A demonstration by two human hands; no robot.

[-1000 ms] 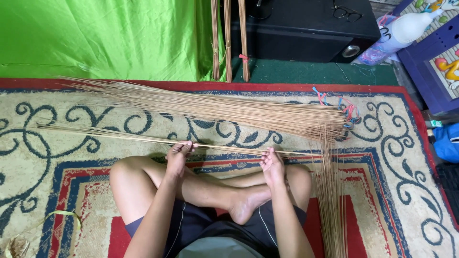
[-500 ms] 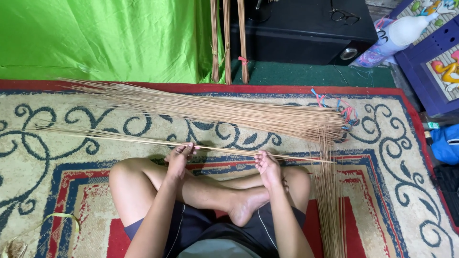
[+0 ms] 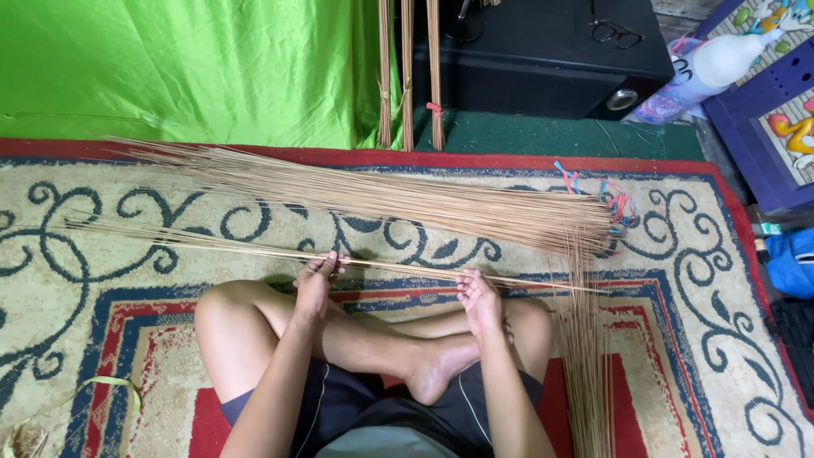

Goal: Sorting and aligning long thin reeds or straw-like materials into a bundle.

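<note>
Head view. Person seated cross-legged on a patterned cream, blue and red woven rug (image 3: 102,339). Left hand (image 3: 315,280) pinches a small bundle of long thin tan palm-rib sticks (image 3: 254,248), grip closed around it; right hand (image 3: 479,297) holds the same bundle further along, fingers curled over it. The bundle lies crosswise just above the knees, thin tips fanning out to the person's left.

Judgement: to do this well, keep both grips firm and level so the butt ends align (loose sticks slip easily).

Beyond it, a large flat heap of matching loose sticks (image 3: 407,199) lies on the rug; another sheaf (image 3: 585,365) runs beside the right knee. Coloured rubber bands (image 3: 619,199) near the heap's end. Behind: bright green cloth backdrop (image 3: 170,68), black speaker box (image 3: 543,59), three upright tied stick bundles (image 3: 407,76).
</note>
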